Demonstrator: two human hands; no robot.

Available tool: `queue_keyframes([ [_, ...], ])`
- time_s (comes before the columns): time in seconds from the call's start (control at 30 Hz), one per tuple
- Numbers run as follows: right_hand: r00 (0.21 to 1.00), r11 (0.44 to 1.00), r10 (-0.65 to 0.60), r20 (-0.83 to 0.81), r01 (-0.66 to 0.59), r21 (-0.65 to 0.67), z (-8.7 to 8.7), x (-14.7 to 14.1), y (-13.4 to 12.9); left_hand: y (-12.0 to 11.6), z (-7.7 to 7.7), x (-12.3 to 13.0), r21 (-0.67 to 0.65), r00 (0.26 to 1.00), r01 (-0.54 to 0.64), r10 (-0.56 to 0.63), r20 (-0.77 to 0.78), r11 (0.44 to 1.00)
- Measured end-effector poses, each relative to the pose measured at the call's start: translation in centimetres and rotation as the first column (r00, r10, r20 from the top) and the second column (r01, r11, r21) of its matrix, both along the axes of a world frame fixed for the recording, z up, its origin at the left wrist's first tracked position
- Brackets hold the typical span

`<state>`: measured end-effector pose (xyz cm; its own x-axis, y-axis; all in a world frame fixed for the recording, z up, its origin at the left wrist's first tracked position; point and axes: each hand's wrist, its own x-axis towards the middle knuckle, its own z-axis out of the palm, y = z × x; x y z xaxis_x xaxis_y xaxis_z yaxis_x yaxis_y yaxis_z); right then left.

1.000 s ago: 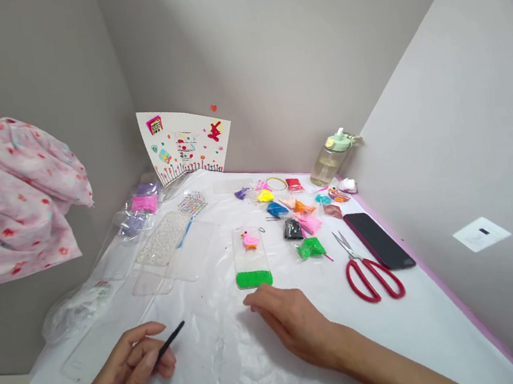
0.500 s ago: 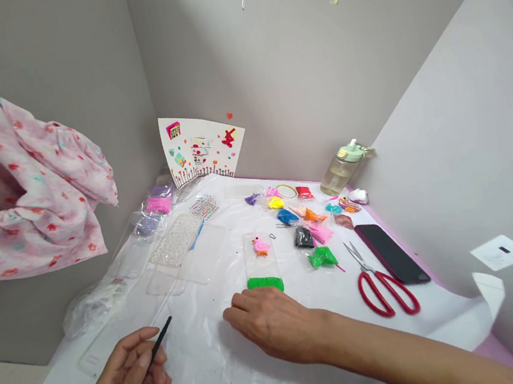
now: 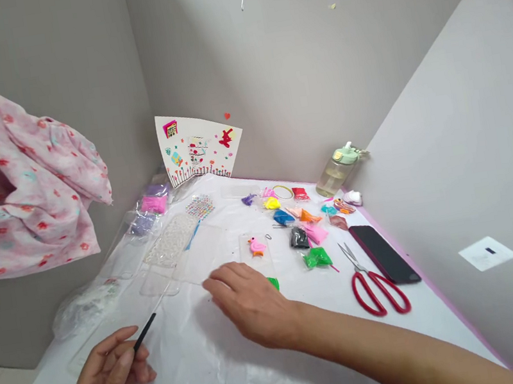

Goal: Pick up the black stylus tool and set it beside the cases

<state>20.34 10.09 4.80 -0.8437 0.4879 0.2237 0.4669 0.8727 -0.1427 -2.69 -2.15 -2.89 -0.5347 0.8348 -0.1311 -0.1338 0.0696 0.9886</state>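
Observation:
My left hand [image 3: 113,377] pinches a thin tool with a black handle [image 3: 145,331], its pale shaft pointing up and away over the table. Over the middle of the table, my right hand [image 3: 250,306] is palm down, its fingers bent to the left; whether they hold anything is hidden. Just beyond it lies a clear case [image 3: 262,265] bearing a pink clay duck [image 3: 257,246]. Green clay [image 3: 274,282] at the near end of the case is partly covered by my right hand.
Red-handled scissors [image 3: 378,293] and a black phone [image 3: 385,254] lie at the right. Bagged clay [image 3: 317,257] in several colours sits beyond the case. A bottle [image 3: 337,169] stands at the back. Clear cases [image 3: 170,241] and plastic wrapping [image 3: 85,308] are at the left.
My right hand has moved left and slightly away from me, uncovering the scene's near side and hiding more of the green clay. The whole view has shifted slightly.

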Motion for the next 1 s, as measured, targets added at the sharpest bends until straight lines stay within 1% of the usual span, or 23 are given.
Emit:
queue_keyframes([
  [0.03, 0.999, 0.998, 0.048, -0.014, -0.048, 0.051, -0.4, -1.3, 0.6, 0.0, 0.1, 0.3, 0.011, 0.999, 0.011, -0.011, 0.037, 1.000],
  [0.07, 0.994, 0.984, 0.105, -0.027, -0.100, 0.147, -1.0, -2.4, 1.1, -0.1, 0.1, 0.5, 0.025, 0.998, 0.007, -0.009, 0.069, 1.000],
  [0.1, 0.991, 0.965, 0.132, -0.033, -0.121, 0.232, -1.6, -3.4, 1.7, -0.2, 0.1, 0.6, 0.037, 0.996, -0.004, 0.001, 0.091, 0.999],
  [0.17, 0.992, 0.935, 0.118, -0.035, -0.099, 0.340, -3.0, -4.9, 2.5, -0.4, 0.2, 0.9, 0.060, 0.993, -0.040, 0.033, 0.114, 0.997],
  [0.23, 0.997, 0.932, 0.067, -0.037, -0.049, 0.359, -4.4, -5.6, 2.8, -0.8, 0.3, 1.0, 0.081, 0.991, -0.043, 0.033, 0.128, 0.996],
  [0.3, 0.999, 0.940, 0.033, -0.035, -0.019, 0.341, -5.3, -5.8, 2.3, -1.0, 0.6, 1.0, 0.092, 0.992, -0.025, 0.013, 0.129, 0.995],
  [0.4, 1.000, 0.955, 0.026, -0.004, -0.024, 0.296, -5.6, -5.6, 1.0, -1.0, 0.8, 1.0, 0.102, 0.993, -0.015, 0.003, 0.116, 0.995],
  [0.63, 0.994, 0.975, 0.079, 0.075, -0.093, 0.200, -4.6, -5.4, -2.1, -0.8, 0.1, 0.7, 0.153, 0.992, -0.032, 0.013, 0.127, 0.988],
  [0.77, 0.991, 0.981, 0.099, 0.085, -0.112, 0.159, -3.9, -4.8, -4.3, -1.1, 0.1, 0.6, 0.136, 0.992, -0.023, 0.006, 0.129, 0.990],
  [0.9, 0.986, 0.982, 0.147, 0.082, -0.155, 0.104, -3.3, -3.2, -6.6, -1.2, 0.0, 0.6, 0.111, 0.990, -0.036, 0.021, 0.137, 0.993],
  [1.0, 0.979, 0.979, 0.199, 0.040, -0.201, 0.035, -3.0, -1.1, -7.2, -1.1, -0.2, 0.3, 0.098, 0.986, -0.052, 0.036, 0.162, 0.994],
])
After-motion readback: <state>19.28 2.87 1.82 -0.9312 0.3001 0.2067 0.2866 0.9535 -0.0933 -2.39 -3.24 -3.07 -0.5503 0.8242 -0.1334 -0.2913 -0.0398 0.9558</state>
